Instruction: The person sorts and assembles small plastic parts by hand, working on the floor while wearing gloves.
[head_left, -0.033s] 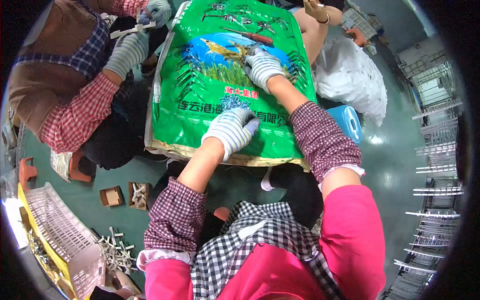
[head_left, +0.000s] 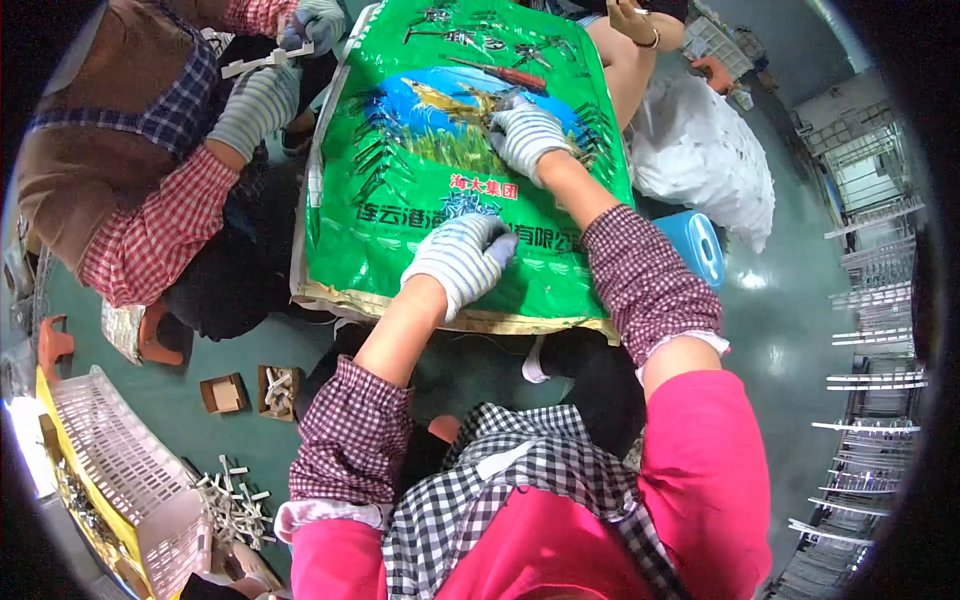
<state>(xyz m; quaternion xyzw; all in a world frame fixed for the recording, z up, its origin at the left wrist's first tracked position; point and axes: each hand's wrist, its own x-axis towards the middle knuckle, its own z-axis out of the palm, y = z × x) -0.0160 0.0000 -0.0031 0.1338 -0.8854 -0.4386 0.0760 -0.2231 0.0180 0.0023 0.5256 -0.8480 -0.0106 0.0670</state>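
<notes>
A green printed sack [head_left: 340, 240] forms the work surface in front of me. My left hand [head_left: 458, 262], in a striped glove, lies over its near middle with curled fingers. They touch a small heap of bluish metal bits [head_left: 468, 205]; whatever they pinch is hidden. Farther up and to the right, my right hand [head_left: 530, 140], gloved alike, has its fingers closed low on the sack. Its fingertips and anything in them cannot be made out. Just beyond it lies a screwdriver [head_left: 518, 77] with a red handle. Slim dark parts [head_left: 372, 165] line the sack's left side.
At the left, a co-worker's gloved hands [head_left: 262, 100] hold a white bar-like piece. A white bag [head_left: 700, 150] and a blue container [head_left: 695, 248] stand to the right. Small cardboard boxes [head_left: 222, 393], a white crate [head_left: 125, 430] and scattered pale pieces [head_left: 235, 500] are at lower left.
My two hands stay almost in place. The co-worker's hands and the white piece have shifted slightly.
</notes>
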